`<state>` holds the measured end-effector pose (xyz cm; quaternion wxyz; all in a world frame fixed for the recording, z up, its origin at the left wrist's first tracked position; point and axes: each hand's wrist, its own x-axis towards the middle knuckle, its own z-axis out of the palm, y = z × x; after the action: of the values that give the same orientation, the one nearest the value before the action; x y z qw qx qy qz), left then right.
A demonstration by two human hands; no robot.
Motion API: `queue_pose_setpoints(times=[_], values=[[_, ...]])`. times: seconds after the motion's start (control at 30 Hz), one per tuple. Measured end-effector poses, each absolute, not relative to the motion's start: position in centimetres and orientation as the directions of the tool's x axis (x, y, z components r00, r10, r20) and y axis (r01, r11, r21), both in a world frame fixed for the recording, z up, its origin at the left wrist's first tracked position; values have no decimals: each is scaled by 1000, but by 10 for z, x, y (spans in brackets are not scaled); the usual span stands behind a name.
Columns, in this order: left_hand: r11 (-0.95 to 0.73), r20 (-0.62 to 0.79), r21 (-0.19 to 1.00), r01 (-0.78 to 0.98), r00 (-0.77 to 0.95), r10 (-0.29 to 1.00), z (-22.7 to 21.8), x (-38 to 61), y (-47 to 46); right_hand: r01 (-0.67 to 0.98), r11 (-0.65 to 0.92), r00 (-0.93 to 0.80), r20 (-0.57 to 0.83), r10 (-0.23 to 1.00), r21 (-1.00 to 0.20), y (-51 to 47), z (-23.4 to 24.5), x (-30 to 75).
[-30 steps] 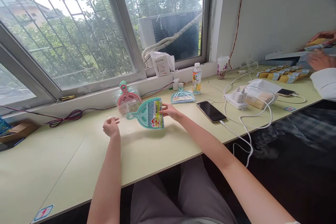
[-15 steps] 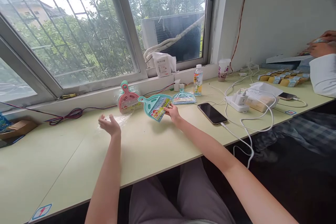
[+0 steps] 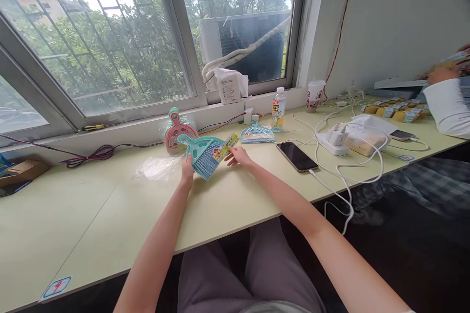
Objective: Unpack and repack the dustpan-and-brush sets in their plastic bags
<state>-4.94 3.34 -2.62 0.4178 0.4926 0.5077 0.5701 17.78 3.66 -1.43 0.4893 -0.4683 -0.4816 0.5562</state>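
We hold the green dustpan set [image 3: 204, 157] tilted over the table [image 3: 121, 234], left of the phone [image 3: 296, 156]: left hand [image 3: 187, 170], fingers clamped on its left edge; right hand [image 3: 238, 156] pinching the label card [image 3: 223, 149]. Steady left, gentle right should prevent tearing.

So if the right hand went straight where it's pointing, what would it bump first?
Past the label that the right hand pinches, probably the green dustpan set in the left hand. The pink set behind may be next, but depth is unclear.
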Motion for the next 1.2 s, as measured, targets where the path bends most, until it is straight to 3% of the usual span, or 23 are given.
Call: queue_pose_setpoints(times=[0.1, 0.27, 0.4, 0.5, 0.6, 0.63, 0.7, 0.8, 0.87, 0.93, 1.2], values=[[-125, 131, 991, 42, -271, 953, -24, -55, 34, -70, -89, 56, -93, 994, -994, 46, -17, 189], [-79, 97, 993, 91, -213, 972, -25, -49, 30, -374, -85, 299, -206, 932, -924, 57, -15, 207], [-102, 120, 987, 128, -139, 983, -26, -44, 30, -398, -17, 405, -192, 894, -917, 56, -9, 218], [-104, 116, 983, 150, -67, 991, -25, -39, 28, -337, -1, 423, -152, 893, -941, 49, -4, 211], [-127, 127, 981, 149, 8, 992, -25, -33, 25, -7, 144, 359, 132, 924, -990, 36, -1, 190], [-143, 139, 979, 145, 36, 990, -25, -30, 23, 173, 236, 284, 278, 918, -956, 30, -1, 181], [-182, 172, 975, 128, 87, 981, -25, -25, 20, 513, 409, 51, 502, 863, -755, 18, -2, 164], [-240, 229, 963, 125, 92, 969, -24, -18, 16, 777, 502, -213, 591, 778, -381, 3, -3, 146], [-279, 271, 950, 143, 71, 960, -23, -13, 12, 844, 493, -298, 580, 758, -211, -4, -3, 140], [-333, 325, 929, 160, 72, 943, -21, -10, 8, 886, 447, -305, 575, 759, -120, -6, -1, 139], [-438, 419, 861, 260, 127, 899, -10, -7, -4, 953, 303, -265, 532, 804, 16, -11, 11, 146]])
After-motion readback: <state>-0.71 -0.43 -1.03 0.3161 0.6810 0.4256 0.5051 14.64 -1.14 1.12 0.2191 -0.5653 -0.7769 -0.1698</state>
